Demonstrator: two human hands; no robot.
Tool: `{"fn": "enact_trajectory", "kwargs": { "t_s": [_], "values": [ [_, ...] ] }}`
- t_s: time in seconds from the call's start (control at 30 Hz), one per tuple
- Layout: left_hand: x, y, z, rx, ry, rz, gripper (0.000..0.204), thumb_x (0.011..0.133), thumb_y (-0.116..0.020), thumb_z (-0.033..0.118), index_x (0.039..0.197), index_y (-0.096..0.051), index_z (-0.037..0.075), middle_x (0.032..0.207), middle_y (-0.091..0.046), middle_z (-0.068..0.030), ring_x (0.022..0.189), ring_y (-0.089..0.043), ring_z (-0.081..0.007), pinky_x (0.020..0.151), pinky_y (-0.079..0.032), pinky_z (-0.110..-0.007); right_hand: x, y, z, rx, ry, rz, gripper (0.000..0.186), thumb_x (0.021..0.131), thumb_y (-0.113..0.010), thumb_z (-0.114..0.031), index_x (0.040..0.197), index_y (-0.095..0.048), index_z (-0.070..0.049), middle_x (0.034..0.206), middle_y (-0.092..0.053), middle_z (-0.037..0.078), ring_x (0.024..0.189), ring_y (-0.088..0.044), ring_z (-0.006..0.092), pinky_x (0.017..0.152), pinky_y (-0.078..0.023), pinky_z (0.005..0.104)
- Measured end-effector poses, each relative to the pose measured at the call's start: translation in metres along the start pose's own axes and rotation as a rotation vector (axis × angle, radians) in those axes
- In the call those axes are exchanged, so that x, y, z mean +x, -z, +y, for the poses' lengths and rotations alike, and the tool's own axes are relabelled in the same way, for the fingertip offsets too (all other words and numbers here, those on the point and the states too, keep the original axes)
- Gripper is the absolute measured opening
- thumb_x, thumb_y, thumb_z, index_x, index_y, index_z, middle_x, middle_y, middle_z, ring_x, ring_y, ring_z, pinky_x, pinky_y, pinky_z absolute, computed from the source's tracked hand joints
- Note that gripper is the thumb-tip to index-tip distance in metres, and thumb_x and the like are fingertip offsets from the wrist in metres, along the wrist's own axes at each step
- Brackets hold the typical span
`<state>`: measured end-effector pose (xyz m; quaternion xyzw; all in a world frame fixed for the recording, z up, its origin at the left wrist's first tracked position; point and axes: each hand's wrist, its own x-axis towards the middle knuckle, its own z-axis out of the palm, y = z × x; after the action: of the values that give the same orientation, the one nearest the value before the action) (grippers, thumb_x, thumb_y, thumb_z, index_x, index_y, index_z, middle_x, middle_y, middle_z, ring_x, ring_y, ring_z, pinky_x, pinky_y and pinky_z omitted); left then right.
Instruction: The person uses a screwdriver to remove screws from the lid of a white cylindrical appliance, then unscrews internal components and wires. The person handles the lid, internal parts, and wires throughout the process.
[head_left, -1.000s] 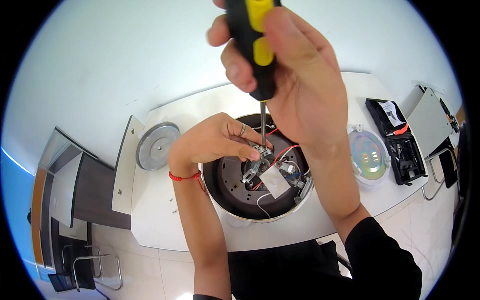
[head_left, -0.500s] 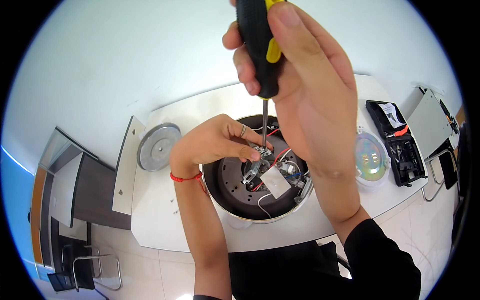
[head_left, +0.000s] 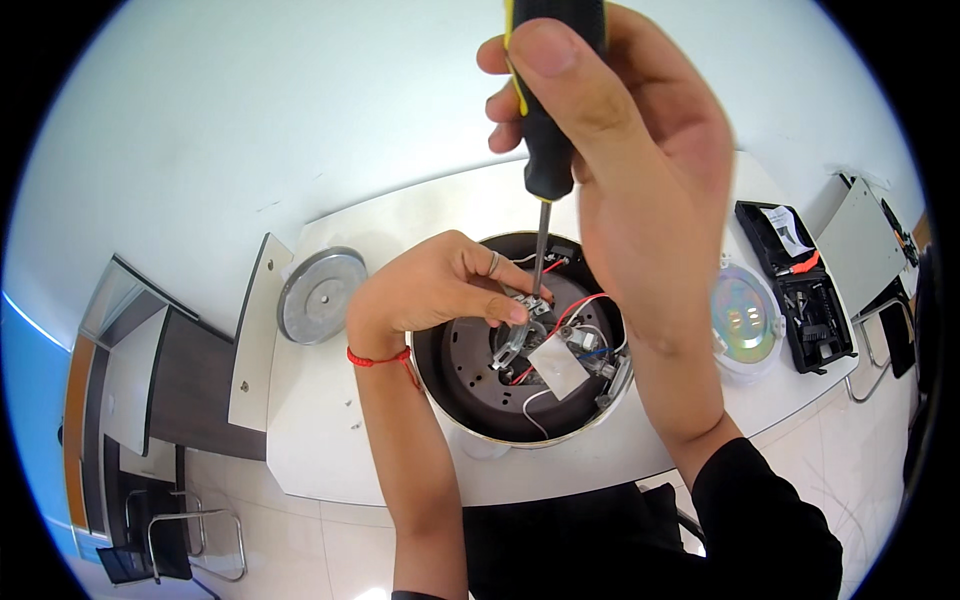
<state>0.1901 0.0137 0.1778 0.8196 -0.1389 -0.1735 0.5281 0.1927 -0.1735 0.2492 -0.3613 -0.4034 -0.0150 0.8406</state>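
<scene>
My right hand (head_left: 640, 150) grips the black and yellow handle of a screwdriver (head_left: 553, 130), held upright. Its metal shaft runs down to a small metal bracket (head_left: 513, 347) inside a round dark appliance housing (head_left: 470, 375). My left hand (head_left: 445, 285), with a ring and a red cord at the wrist, pinches that bracket between thumb and fingers near the screwdriver's tip. The exact tip is partly hidden by the fingers. Around the bracket lie red, white and blue wires and a pale square plate (head_left: 559, 367).
A round grey metal disc (head_left: 322, 295) lies on the white table (head_left: 330, 430) at left, with tiny parts nearby. On the right are a round clear-and-white cover (head_left: 746, 320) and an open black tool case (head_left: 815, 320). Chairs (head_left: 190, 530) stand on the floor beyond the table.
The screwdriver's handle has turned in my right hand, its yellow strip now facing left. That hand has shifted slightly right. My left hand keeps its hold on the bracket.
</scene>
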Motion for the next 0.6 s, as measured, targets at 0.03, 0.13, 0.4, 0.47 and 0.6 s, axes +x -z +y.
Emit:
{"fn": "enact_trajectory", "kwargs": {
  "t_s": [0.03, 0.13, 0.4, 0.47, 0.6],
  "values": [
    [0.000, 0.001, 0.000, -0.004, 0.003, 0.001, 0.038, 0.081, -0.087, 0.019, 0.111, -0.078, -0.003, 0.093, -0.077, -0.0072, 0.073, -0.064, -0.0102, 0.070, -0.051, -0.024, -0.003, 0.000, 0.001, -0.007, 0.001, -0.016, 0.057, 0.106, -0.057, -0.031, 0.144, -0.040, 0.007, 0.092, -0.064, 0.016, 0.067, -0.059, 0.0126, 0.055, -0.047, 0.0253],
    [-0.001, 0.002, -0.003, -0.007, -0.010, -0.012, 0.039, 0.080, -0.087, 0.019, 0.111, -0.078, -0.002, 0.091, -0.077, -0.0068, 0.072, -0.064, -0.0100, 0.069, -0.050, -0.024, 0.001, 0.004, 0.007, 0.094, 0.014, -0.137, 0.060, 0.104, -0.062, -0.029, 0.145, -0.039, 0.009, 0.094, -0.065, 0.017, 0.073, -0.061, 0.0136, 0.060, -0.050, 0.0253],
    [0.003, -0.002, 0.001, 0.038, -0.004, -0.002, 0.037, 0.081, -0.086, 0.020, 0.111, -0.079, -0.002, 0.089, -0.077, -0.0059, 0.070, -0.064, -0.0095, 0.070, -0.051, -0.025, 0.031, 0.043, 0.024, 0.602, -0.040, -0.540, 0.055, 0.102, -0.068, -0.030, 0.132, -0.047, 0.010, 0.100, -0.066, 0.022, 0.064, -0.061, 0.0160, 0.054, -0.052, 0.0263],
    [-0.001, 0.000, -0.003, 0.029, -0.001, 0.014, 0.037, 0.082, -0.086, 0.020, 0.111, -0.079, -0.001, 0.089, -0.077, -0.0055, 0.070, -0.064, -0.0095, 0.070, -0.051, -0.025, 0.009, 0.006, 0.000, 0.380, -0.098, -0.137, 0.049, 0.101, -0.069, -0.029, 0.128, -0.048, 0.008, 0.099, -0.067, 0.019, 0.065, -0.062, 0.0153, 0.054, -0.052, 0.0249],
    [0.001, 0.000, -0.006, 0.020, -0.068, 0.003, 0.037, 0.081, -0.087, 0.021, 0.111, -0.079, 0.000, 0.090, -0.077, -0.0048, 0.070, -0.063, -0.0093, 0.069, -0.051, -0.025, 0.005, -0.006, -0.007, 0.132, -0.193, -0.003, 0.046, 0.101, -0.068, -0.028, 0.128, -0.048, 0.004, 0.105, -0.067, 0.019, 0.071, -0.064, 0.0145, 0.060, -0.054, 0.0232]
  ]
}}
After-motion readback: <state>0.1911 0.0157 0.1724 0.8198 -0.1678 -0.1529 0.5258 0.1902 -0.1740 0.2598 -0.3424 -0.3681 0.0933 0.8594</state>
